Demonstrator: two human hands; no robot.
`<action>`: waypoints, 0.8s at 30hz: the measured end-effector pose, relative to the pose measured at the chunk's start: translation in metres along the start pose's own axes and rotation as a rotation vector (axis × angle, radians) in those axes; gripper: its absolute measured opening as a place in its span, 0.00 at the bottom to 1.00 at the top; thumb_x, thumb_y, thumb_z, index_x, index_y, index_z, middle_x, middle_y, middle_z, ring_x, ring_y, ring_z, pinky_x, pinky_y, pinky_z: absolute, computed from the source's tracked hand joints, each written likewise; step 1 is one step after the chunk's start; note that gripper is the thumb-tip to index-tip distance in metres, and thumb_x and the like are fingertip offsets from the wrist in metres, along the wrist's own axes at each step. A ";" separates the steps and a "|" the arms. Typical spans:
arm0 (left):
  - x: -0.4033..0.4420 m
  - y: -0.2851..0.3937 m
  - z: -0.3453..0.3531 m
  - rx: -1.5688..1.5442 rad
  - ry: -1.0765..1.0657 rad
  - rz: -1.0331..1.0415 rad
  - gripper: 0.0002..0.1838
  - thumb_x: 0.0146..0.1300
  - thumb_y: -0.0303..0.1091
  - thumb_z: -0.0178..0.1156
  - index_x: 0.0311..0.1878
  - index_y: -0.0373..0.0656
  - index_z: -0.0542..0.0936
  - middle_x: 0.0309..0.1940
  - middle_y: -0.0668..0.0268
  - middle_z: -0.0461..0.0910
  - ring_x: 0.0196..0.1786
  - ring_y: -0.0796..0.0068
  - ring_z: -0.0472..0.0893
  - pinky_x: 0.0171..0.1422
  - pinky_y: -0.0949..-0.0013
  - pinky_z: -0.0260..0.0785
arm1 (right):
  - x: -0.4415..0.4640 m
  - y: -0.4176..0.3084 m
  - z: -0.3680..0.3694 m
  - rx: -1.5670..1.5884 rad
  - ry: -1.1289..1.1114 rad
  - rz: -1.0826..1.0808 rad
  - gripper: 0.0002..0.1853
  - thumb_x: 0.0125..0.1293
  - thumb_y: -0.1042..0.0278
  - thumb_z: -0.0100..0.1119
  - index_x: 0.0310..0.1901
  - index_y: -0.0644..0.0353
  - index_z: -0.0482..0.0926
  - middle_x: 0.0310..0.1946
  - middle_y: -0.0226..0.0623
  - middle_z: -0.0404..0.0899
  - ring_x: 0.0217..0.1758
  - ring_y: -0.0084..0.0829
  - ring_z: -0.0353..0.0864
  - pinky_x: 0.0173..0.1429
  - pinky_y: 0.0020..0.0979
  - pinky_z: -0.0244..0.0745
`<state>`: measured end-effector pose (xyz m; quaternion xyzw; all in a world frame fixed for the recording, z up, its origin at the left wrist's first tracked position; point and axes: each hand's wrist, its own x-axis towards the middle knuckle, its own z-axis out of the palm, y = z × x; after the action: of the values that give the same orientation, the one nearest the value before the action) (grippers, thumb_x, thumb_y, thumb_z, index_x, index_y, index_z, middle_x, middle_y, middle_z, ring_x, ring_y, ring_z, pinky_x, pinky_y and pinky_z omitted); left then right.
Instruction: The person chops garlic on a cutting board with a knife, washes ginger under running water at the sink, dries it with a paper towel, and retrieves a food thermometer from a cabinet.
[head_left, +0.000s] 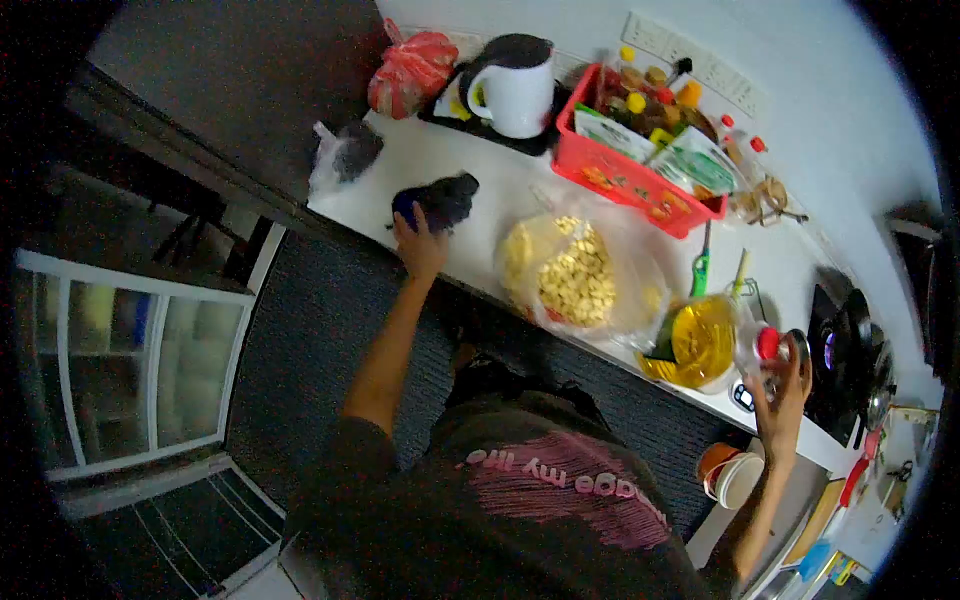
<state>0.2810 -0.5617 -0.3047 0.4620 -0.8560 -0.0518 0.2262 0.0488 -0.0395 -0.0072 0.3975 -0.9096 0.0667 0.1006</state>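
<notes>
On the white counter (480, 185), a crumpled dark bundle that looks like a cloth (450, 200) lies with a dark blue patch at its left side. My left hand (422, 243) grips its near edge, fingers bent over it. Over at the right, my right hand (783, 400) has its fingers around a round, silver-rimmed thing (800, 348), partly hidden by the fingers; its kind is unclear. Close to that hand stand a clear bottle with a red cap (767, 343), a large jug of yellow oil (700, 342) and a small scale with a display (743, 397).
A clear bag of yellow pieces (577, 280) sits mid-counter. Behind are a white kettle (520, 95), a red basket of condiments (640, 190) and a red bag (412, 72). A green lighter (700, 272) lies near a stove (835, 350). Below stands a bucket (738, 480).
</notes>
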 end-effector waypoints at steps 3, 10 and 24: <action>0.040 -0.013 0.007 0.133 -0.138 0.132 0.43 0.57 0.51 0.60 0.72 0.59 0.48 0.71 0.45 0.43 0.68 0.36 0.52 0.57 0.36 0.61 | -0.026 -0.010 0.011 0.349 0.059 0.132 0.38 0.48 0.74 0.70 0.62 0.58 0.62 0.39 0.39 0.75 0.41 0.32 0.74 0.49 0.35 0.71; 0.079 -0.068 0.052 -0.233 -0.186 0.496 0.17 0.55 0.33 0.63 0.50 0.47 0.79 0.63 0.57 0.65 0.60 0.48 0.68 0.57 0.51 0.67 | 0.012 -0.032 -0.009 -0.125 -0.135 0.109 0.11 0.46 0.77 0.64 0.26 0.62 0.68 0.24 0.41 0.69 0.30 0.42 0.69 0.33 0.37 0.64; 0.100 -0.156 0.008 -0.450 -0.193 0.300 0.15 0.50 0.25 0.65 0.43 0.42 0.77 0.58 0.54 0.69 0.60 0.50 0.69 0.61 0.52 0.64 | 0.119 -0.147 -0.145 -0.137 -0.102 0.130 0.07 0.50 0.81 0.59 0.27 0.63 0.69 0.22 0.38 0.67 0.25 0.36 0.65 0.31 0.33 0.63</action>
<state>0.3500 -0.7323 -0.3248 0.2616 -0.8993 -0.2502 0.2454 0.0974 -0.1937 0.1682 0.3328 -0.9399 -0.0094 0.0766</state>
